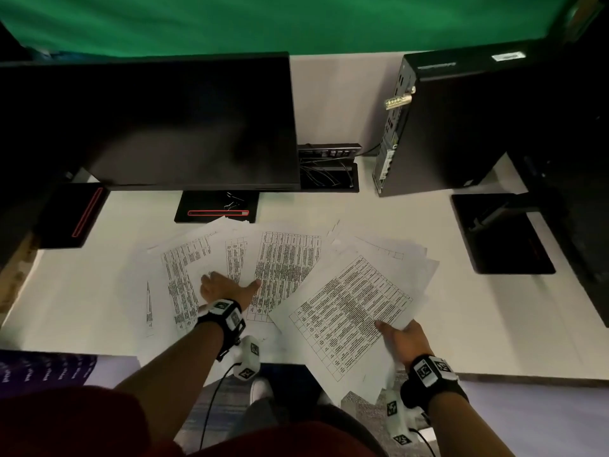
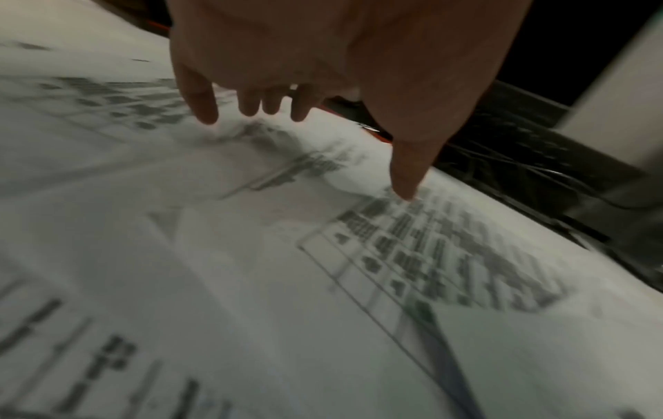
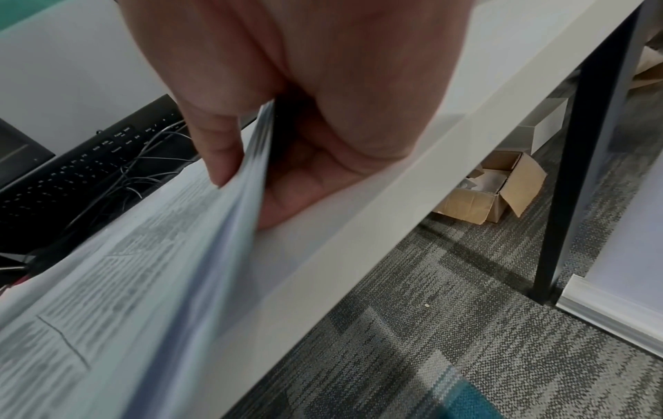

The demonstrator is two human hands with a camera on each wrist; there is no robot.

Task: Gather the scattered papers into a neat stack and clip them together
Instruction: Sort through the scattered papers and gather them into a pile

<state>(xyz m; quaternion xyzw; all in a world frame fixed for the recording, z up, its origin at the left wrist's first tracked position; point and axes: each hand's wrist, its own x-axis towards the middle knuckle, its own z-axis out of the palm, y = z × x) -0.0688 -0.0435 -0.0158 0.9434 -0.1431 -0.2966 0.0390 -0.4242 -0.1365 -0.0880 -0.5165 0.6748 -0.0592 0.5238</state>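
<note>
Matt printed paper sheets (image 1: pixel 286 262), smooth white desk (image 1: pixel 379 209), glossy black monitor (image 1: pixel 164 120)

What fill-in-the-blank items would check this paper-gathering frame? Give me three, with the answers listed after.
1. The right hand pinches a bundle of sheets between thumb and ____.
2. The left hand lies ____ on the spread papers.
3. The binder clips sit on the base of the ____.

Missing words: fingers; flat; monitor
</note>
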